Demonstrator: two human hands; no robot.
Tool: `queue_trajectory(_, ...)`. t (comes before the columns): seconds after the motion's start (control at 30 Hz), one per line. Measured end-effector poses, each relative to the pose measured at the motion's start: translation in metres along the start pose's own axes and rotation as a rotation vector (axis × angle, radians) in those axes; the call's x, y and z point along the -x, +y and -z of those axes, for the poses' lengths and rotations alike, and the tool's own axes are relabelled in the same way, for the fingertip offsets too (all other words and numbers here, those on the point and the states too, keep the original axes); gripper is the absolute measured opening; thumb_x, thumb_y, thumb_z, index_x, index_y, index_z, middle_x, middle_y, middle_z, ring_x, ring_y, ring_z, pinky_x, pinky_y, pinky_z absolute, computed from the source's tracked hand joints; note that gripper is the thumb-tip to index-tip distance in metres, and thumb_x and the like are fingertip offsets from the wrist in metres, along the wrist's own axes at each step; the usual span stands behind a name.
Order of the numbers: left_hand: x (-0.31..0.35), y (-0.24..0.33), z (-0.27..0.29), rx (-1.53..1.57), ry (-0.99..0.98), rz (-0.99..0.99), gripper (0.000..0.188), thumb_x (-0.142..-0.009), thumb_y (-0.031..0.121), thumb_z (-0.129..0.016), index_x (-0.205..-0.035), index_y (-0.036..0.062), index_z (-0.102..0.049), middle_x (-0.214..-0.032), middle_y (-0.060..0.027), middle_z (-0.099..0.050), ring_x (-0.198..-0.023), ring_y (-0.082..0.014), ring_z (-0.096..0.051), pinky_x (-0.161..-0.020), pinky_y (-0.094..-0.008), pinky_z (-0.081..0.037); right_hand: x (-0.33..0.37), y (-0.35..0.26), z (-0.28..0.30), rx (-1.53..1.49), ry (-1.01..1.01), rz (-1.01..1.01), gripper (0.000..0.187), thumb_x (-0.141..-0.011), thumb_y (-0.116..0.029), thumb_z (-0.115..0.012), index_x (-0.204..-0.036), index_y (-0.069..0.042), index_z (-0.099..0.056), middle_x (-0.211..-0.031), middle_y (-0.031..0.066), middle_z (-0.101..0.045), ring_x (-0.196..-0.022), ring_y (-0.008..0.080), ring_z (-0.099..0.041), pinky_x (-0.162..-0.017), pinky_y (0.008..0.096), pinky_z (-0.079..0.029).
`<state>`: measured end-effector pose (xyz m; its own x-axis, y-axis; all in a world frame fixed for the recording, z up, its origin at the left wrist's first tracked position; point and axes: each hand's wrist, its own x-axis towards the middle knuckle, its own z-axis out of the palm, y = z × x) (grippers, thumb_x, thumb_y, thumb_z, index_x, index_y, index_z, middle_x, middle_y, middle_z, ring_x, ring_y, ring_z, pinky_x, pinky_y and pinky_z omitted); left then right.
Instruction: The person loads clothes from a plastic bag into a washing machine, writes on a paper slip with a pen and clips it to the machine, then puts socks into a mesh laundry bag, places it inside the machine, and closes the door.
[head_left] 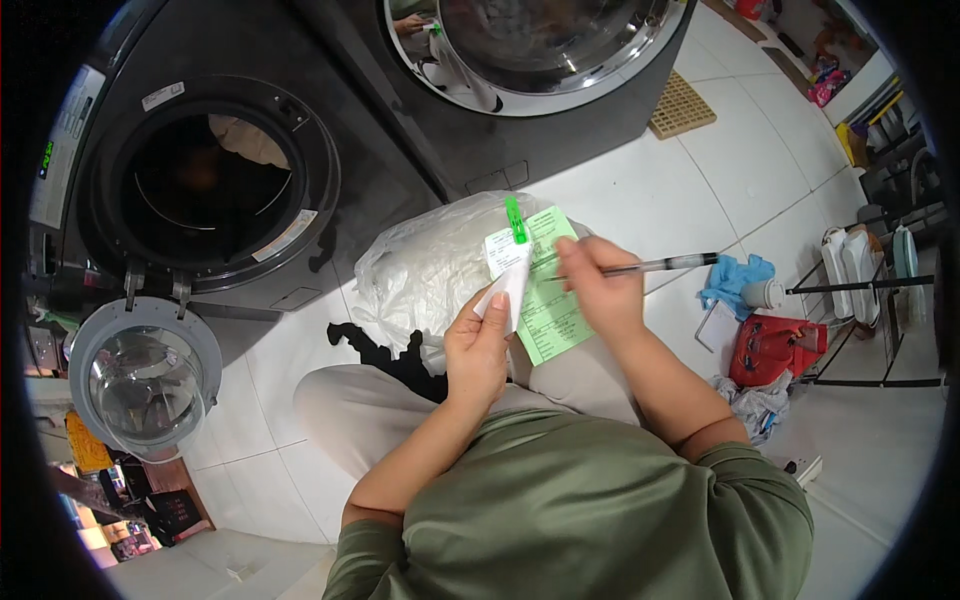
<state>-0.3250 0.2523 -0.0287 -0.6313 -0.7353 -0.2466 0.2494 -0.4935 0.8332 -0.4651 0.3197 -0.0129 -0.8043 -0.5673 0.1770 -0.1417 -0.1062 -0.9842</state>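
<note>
In my right hand [605,285] is a pen [660,265], its tip over a green printed form [555,320] that lies across my lap. My left hand [478,340] pinches a folded white paper slip [505,290] against the form's left side. A bright green clothespin [516,220] clips the papers together at the top. Just beyond the papers a translucent plastic bag [425,255] rests on the floor. A black cloth item [385,358] lies beside my left knee, partly hidden by my leg.
Two dark front-loading machines stand ahead; the left one's round door [145,370] hangs open, with cloth [248,140] inside. To the right are a blue cloth [735,280], a white cup [765,294], a red bag [775,350] and a black wire rack [870,285]. A tan grate [683,106] lies farther off.
</note>
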Motion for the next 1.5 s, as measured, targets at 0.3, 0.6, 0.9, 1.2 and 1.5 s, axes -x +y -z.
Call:
queue_trajectory(0.3,0.001,0.056,0.012,-0.916,-0.231,-0.709,0.038,-0.09,-0.002,-0.055,-0.127,0.0034,-0.057,-0.119,-0.0187,-0.056,-0.09,-0.0208,-0.06,-0.076,-0.0263,-0.049,-0.062,-0.043,0.009,0.05,-0.274,-0.106,0.031,-0.086,-0.024,-0.07,-0.102,0.002,-0.067,-0.091,0.0054,-0.062,-0.075,0.0081,-0.053,-0.069,0.0225,-0.043)
queue_trajectory(0.6,0.008,0.104,0.038,-0.927,-0.181,-0.942,0.04,-0.084,-0.007,-0.058,-0.124,0.0001,-0.058,-0.117,-0.0197,-0.057,-0.1,-0.0283,-0.061,-0.081,-0.0302,-0.05,-0.08,-0.111,-0.077,0.003,-0.571,0.093,0.024,-0.074,-0.013,-0.078,-0.092,-0.002,-0.066,-0.082,-0.003,-0.061,-0.07,0.0029,-0.045,-0.062,0.0196,-0.037)
queue_trajectory(0.9,0.013,0.16,0.049,-0.962,-0.049,-1.085,0.039,-0.086,-0.001,-0.057,-0.125,-0.0023,-0.055,-0.11,-0.0192,-0.056,-0.095,-0.0296,-0.06,-0.08,-0.033,-0.049,-0.068,-0.2,-0.146,0.266,-0.71,0.35,0.025,-0.072,-0.012,-0.08,-0.085,0.002,-0.062,-0.085,0.0072,-0.066,-0.071,0.0085,-0.057,-0.064,0.0269,-0.047)
queue_trajectory(1.2,0.017,0.193,0.073,-1.014,-0.099,-1.19,0.057,-0.082,0.008,-0.067,-0.134,-0.0029,-0.044,-0.141,-0.0247,-0.03,-0.124,-0.0398,-0.045,-0.099,-0.0418,-0.043,-0.128,-0.223,-0.208,0.172,-0.741,0.542,0.026,-0.079,-0.018,-0.074,-0.095,0.003,-0.068,-0.084,0.0026,-0.066,-0.078,0.0091,-0.059,-0.071,0.0264,-0.049)
queue_trajectory(1.5,-0.008,0.169,0.145,-1.062,0.138,-0.917,0.055,-0.085,0.01,-0.066,-0.135,0.0042,-0.045,-0.145,-0.0208,-0.025,-0.11,-0.0331,-0.055,-0.09,-0.0395,-0.049,-0.283,-0.34,-0.25,-0.164,-0.643,0.316,0.021,-0.091,-0.027,-0.062,-0.09,-0.006,-0.064,-0.071,-0.0034,-0.062,-0.043,0.0015,-0.035,-0.038,0.0192,-0.021)
